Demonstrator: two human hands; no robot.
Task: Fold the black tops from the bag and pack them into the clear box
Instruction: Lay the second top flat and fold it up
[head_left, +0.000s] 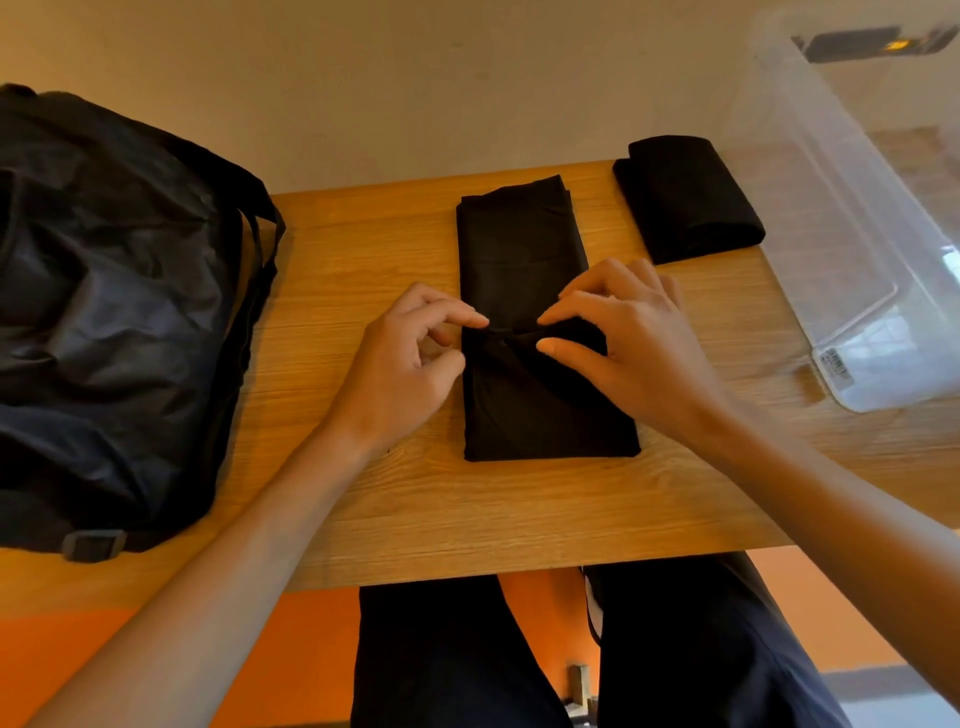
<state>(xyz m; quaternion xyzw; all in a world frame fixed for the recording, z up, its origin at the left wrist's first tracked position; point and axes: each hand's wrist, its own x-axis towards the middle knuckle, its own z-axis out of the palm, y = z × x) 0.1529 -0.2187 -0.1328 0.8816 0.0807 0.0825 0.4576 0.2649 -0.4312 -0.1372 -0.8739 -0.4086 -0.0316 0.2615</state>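
In the middle of the frame a black top (524, 244) lies on the wooden table (363, 249). It is folded into one long narrow strip that runs from the far edge of the table toward the person. The cloth is plain and matte, flat at both ends, with a faint seam across the upper part. About in its middle the cloth is gathered into a small raised ridge with wrinkles around it.

Both hands are at this ridge. The left hand (410, 358) pinches the left edge of the strip between thumb and forefinger, and its other fingers are curled. The right hand (628, 338) pinches the ridge from the right side, also between thumb and forefinger.

In the upper right, a second black top (685, 200) lies folded into a short thick packet, apart from the strip. Just beside it, at the right edge of the frame, stands the clear box (852, 208), with a small label (835, 364) at its near corner. The black bag (114, 312) fills the left side of the frame, crumpled, with a strap hanging on its right side.
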